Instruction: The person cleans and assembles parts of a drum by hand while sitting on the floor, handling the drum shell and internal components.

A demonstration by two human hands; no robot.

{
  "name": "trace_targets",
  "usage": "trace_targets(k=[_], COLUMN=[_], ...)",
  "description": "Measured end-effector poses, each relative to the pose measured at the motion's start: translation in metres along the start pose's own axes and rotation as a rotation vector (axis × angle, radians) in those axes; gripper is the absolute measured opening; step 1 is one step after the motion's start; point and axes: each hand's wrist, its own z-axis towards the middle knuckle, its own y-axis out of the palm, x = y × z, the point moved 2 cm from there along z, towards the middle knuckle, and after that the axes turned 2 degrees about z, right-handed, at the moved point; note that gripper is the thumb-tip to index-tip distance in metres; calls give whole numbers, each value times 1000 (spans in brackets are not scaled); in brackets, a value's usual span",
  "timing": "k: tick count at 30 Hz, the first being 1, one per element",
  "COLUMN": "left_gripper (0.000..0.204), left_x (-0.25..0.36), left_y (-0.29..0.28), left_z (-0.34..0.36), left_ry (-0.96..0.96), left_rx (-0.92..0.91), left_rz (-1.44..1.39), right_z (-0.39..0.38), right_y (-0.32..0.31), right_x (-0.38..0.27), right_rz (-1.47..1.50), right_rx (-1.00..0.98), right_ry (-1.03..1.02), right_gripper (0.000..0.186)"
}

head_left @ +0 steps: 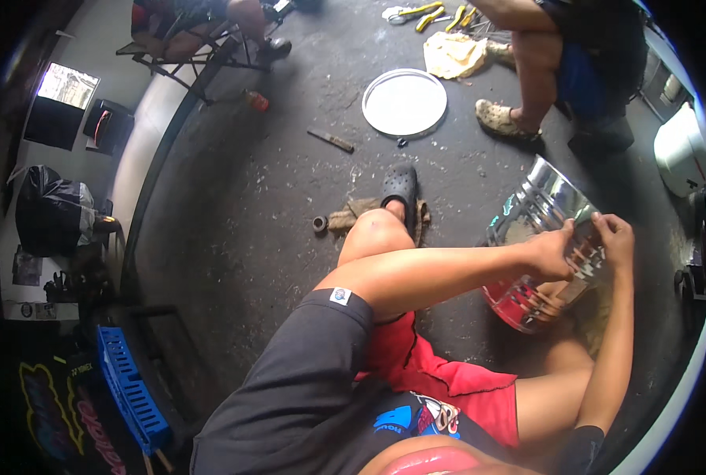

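Note:
A shiny, mirror-like metal cylinder (539, 214), resembling a drum shell, is tilted beside my right leg. Ridged fittings or their reflections run across it, and its surface mirrors red. My left hand (551, 255) reaches across from the left and grips its side, fingers bent. Close by, my right hand (616, 236) has fingers and thumb pinched at the cylinder's edge. Any small part between those fingertips is too small to make out. Ahead on the floor lies a round white disc (404, 101) with a metal rim, like a drumhead.
A file-like bar (331, 141) and a brown rag (361, 212) lie on the dark floor. Far ahead are yellow-handled pliers (420, 11) and a yellowish cloth (454, 55). A seated person's shoe (502, 119) is at right. A blue crate (131, 388) stands lower left.

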Motion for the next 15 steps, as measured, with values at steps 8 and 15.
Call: trace_targets(k=[8,15], left_gripper=[75,56], left_x=[1,-4], left_y=[-24,-43], left_z=[17,26], left_ry=[12,-58], left_rx=[35,33], left_rz=[-22,15], right_z=[-16,-21], right_y=[1,24], right_x=[-37,-16], right_rz=[-326,57], right_rx=[76,-103], right_ry=[-5,-61], right_gripper=[32,37])
